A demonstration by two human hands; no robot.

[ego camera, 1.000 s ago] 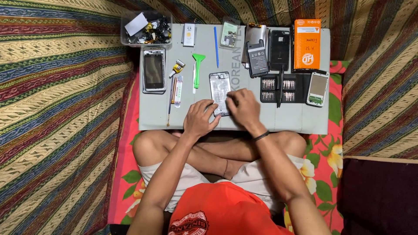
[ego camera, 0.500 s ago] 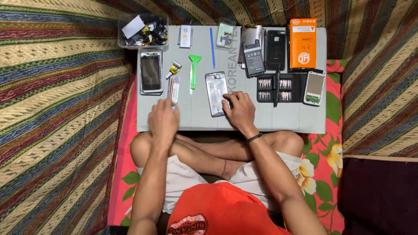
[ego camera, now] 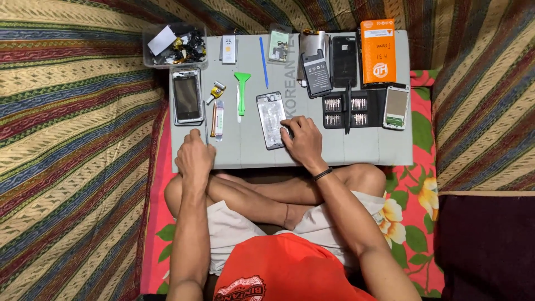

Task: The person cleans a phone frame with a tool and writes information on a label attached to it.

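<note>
Surface: flat grey board at upper centre of frame, resting over the crossed legs of a seated person. Surroundings: striped woven cloth across left, top and right; red floral fabric beneath the board at right.

Materials: opened phone body, thin rectangle with pale inner face, lies flat at board centre. Left of it, green plastic pry tool, T-shaped. Black screwdriver bit case to its right. Clear plastic tub of small parts, upper left.

Right hand: fingers curled together, tips pressing the phone body's lower right edge. Left hand: fingers closed around a thin rod-like tool, at the board's lower left.
</note>
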